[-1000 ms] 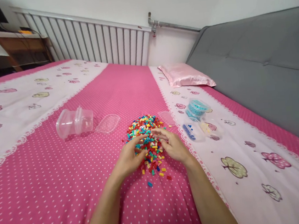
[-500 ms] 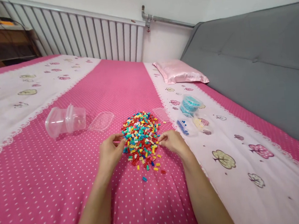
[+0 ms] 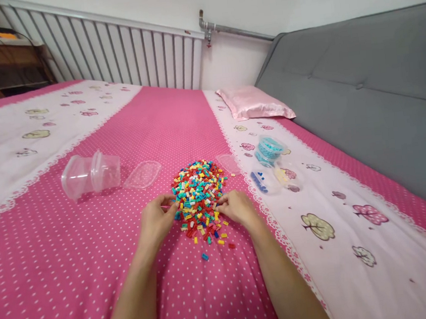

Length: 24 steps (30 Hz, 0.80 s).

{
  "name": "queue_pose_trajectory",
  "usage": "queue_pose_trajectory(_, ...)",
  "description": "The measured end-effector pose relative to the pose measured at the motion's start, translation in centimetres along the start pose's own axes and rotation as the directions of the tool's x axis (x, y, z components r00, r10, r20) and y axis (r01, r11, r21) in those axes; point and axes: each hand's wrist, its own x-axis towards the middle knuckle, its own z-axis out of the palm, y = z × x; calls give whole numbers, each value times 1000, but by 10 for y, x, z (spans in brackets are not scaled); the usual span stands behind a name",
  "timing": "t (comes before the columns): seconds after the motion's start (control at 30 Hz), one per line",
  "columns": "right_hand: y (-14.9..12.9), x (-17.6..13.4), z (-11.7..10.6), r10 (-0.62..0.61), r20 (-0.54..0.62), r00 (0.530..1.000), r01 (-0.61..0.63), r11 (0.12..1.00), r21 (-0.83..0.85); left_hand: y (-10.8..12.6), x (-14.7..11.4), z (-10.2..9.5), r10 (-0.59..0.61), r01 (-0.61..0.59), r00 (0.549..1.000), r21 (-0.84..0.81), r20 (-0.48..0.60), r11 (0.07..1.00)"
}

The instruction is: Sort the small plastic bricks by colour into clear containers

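Note:
A heap of small toy building bricks (image 3: 199, 191) in red, yellow, teal, blue and white lies on the pink dotted bedspread. At its left edge is my left hand (image 3: 157, 218), thumb and fingers curved together with their tips against the bricks. Whatever sits between those tips is too small to make out. My right hand (image 3: 237, 208) touches the right side of the heap, fingers closed in a pinch. Its fingertips merge with the bricks, so what they grip is hidden. A loose blue brick (image 3: 205, 257) and several others lie in front of the heap.
Clear plastic tubs (image 3: 91, 176) lie on their side at left, near a clear lid (image 3: 143, 175). Another lid (image 3: 228, 164) lies behind the heap. On the right are a tub of teal bricks (image 3: 268, 148), a container with blue bricks (image 3: 260, 182) and one with yellow bricks (image 3: 282, 175).
My right hand has moved slightly left, further into the heap's edge. My left hand stays almost in place. The whole view has shifted a little.

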Motion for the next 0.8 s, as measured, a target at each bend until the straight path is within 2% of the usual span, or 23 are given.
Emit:
queue_pose_trajectory(0.17, 0, 2, 5, -26, -49, 998, 27, 999, 27, 1, -1, -2, 3, -3, 1000, 16, -21, 1000)
queue_pose_trajectory(0.33, 7, 3, -1, -44, -79, 996, 52, 993, 104, 5, -1, -4, -30, 30, 1000, -39, -3, 999)
queue_pose_trajectory(0.43, 8, 2, -8, -75, -109, 991, 94, 978, 186, 14, -5, -1, -40, 43, 999, -205, 22, 978)
queue_pose_trajectory(0.53, -4, -4, -12, -138, -152, 979, 183, 922, 342, 29, -15, 6, -89, 150, 985, -470, 149, 870)
queue_pose_trajectory(0.6, -18, -11, -13, -213, -201, 956, 280, 865, 417, 38, -22, 12, -142, 309, 939, -588, 313, 748)
queue_pose_trajectory(0.7, -36, -23, -15, -334, -267, 904, 420, 812, 406, 47, -28, 17, -182, 566, 800, -616, 572, 548)
queue_pose_trajectory(0.77, -40, -28, -17, -338, -293, 894, 434, 813, 388, 49, -28, 16, -170, 661, 726, -609, 666, 439)
queue_pose_trajectory(0.8, -39, -29, -18, -316, -292, 902, 414, 826, 383, 49, -27, 14, -171, 679, 716, -617, 677, 398)
